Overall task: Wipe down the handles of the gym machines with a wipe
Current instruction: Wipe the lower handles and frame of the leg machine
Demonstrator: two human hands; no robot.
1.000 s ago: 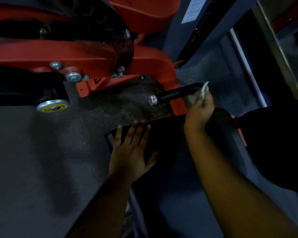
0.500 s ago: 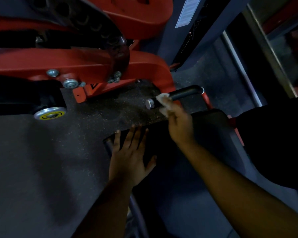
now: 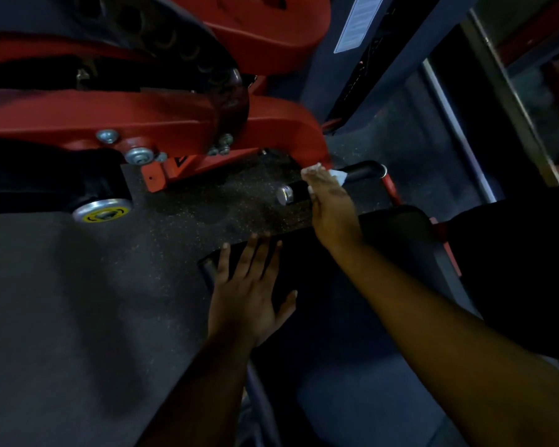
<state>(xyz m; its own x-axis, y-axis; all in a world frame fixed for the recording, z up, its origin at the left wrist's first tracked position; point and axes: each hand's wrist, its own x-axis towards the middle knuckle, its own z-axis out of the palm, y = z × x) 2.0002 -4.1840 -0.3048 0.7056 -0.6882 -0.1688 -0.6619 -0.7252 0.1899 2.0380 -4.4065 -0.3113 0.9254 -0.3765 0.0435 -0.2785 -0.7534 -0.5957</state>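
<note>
Handle (image 3: 362,171): one, black; right hand (image 3: 331,208) grips it through one wipe (image 3: 338,175); left hand (image 3: 249,295) flat, fingers spread.

I have a single view, from the camera worn on the head, looking steeply down and forward with a wide angle that bends the edges. It sits close: both forearms enter from the bottom of the frame, the left hand (image 3: 250,293) at lower centre and the right hand (image 3: 331,208) just above centre. The red machine frame (image 3: 162,117) fills the upper left, the speckled floor (image 3: 62,285) the left. No second view overlaps it.
</note>
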